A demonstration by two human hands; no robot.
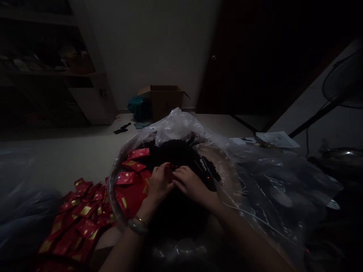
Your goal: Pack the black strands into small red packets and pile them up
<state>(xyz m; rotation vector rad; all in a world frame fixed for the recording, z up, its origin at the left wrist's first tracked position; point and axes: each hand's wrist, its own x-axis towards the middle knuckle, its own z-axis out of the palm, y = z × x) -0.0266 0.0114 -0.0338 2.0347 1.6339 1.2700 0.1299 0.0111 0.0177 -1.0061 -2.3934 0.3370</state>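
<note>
From where I stand in this dim room, I see the person's two bare hands meeting over a clear plastic liner (177,120) that holds a heap of dark, loose material (176,151). A small red packet (169,174) sits between them, above the heap and mostly hidden by fingers. The left hand (159,184), with a pale bangle (138,226) and a thin gold bracelet (140,220) at its wrist, is closed on the packet. The right hand (190,184) has its fingers bent at the packet's other edge; I cannot tell whether it grips or only touches. Several red sachets (138,153) lie inside the liner, left of the hands, and a big pile of gold-marked red sachets (86,209) spreads outside it, lower left. More clear plastic sheeting (272,181) sprawls to the right, near some papers (279,139). Beyond, an open cardboard box (166,100) stands against the wall (150,45) with a teal bundle (138,108) just beside it.
</note>
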